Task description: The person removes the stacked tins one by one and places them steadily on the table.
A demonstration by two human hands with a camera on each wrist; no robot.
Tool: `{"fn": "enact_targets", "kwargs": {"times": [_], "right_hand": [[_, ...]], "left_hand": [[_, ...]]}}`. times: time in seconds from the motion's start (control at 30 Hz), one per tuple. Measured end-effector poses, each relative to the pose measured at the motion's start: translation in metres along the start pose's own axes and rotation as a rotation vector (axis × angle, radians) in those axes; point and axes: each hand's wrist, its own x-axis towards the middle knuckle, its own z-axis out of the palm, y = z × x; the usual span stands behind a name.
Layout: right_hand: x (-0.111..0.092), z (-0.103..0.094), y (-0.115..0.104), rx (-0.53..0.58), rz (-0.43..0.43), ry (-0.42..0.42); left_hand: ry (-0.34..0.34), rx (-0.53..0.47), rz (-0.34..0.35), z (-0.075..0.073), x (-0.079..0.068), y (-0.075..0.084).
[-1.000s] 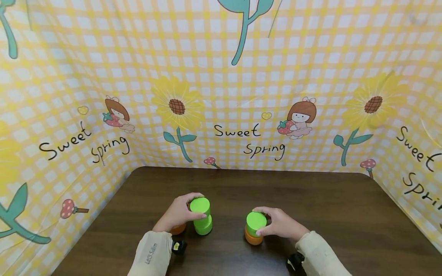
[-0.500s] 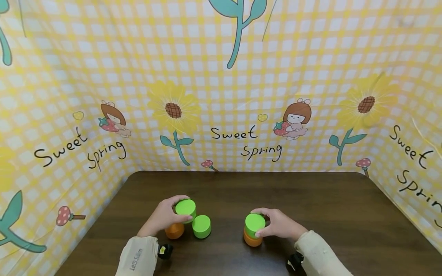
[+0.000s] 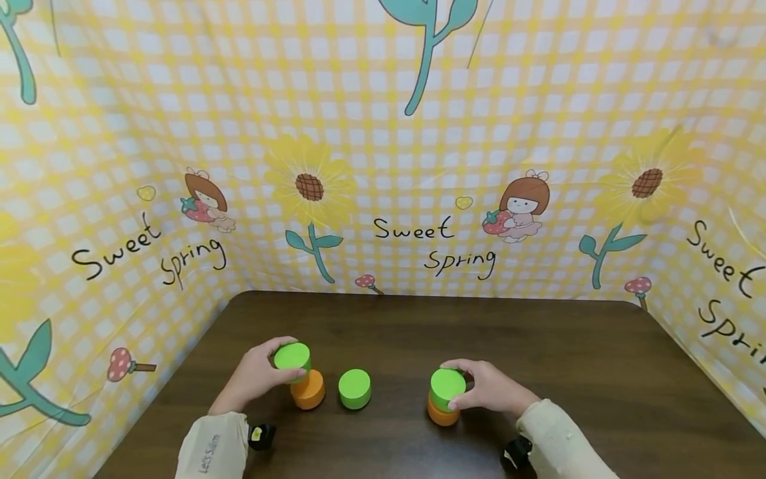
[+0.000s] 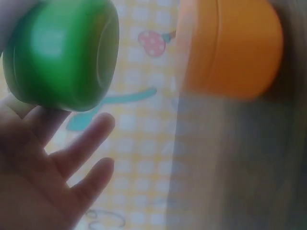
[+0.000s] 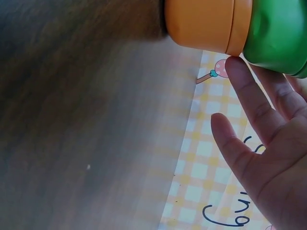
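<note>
My left hand [image 3: 254, 372] pinches a small round green jar [image 3: 292, 357] between thumb and fingers, up off the table. An orange jar [image 3: 308, 391] stands just below and to the right of it; in the left wrist view a gap shows between the held green jar [image 4: 62, 52] and the orange jar [image 4: 235, 48]. Another green jar [image 3: 355, 389] stands alone to the right. Farther right, my right hand [image 3: 491, 389] grips a green jar [image 3: 447, 387] sitting on an orange jar [image 3: 443, 416]. The right wrist view has that green jar [image 5: 280, 36] against the orange one [image 5: 206, 24].
The dark wooden table [image 3: 395, 332] has rounded back corners. A yellow checked cloth [image 3: 401, 166] printed with flowers and words hangs behind it and along both sides.
My left hand has carried its green jar leftward, from over the lone green jar to over the left orange jar. The right hand keeps its hold in the same place.
</note>
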Motion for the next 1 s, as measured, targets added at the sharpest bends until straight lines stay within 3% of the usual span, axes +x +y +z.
{"fn": "enact_targets", "kwargs": {"times": [0.3, 0.63, 0.83, 1.0], "right_hand": [[0.001, 0.000, 0.002, 0.027, -0.011, -0.002], [0.001, 0.001, -0.002, 0.069, 0.004, -0.012], [0.001, 0.002, -0.003, 0.075, 0.002, -0.016], [0.001, 0.002, -0.002, 0.063, -0.004, -0.009]], "left_hand": [[0.053, 0.068, -0.040, -0.015, -0.005, -0.017], [0.049, 0.077, -0.066, -0.030, -0.010, -0.025], [0.106, 0.117, -0.076, -0.028, -0.013, -0.026], [0.113, 0.188, -0.070, -0.022, -0.013, -0.027]]}}
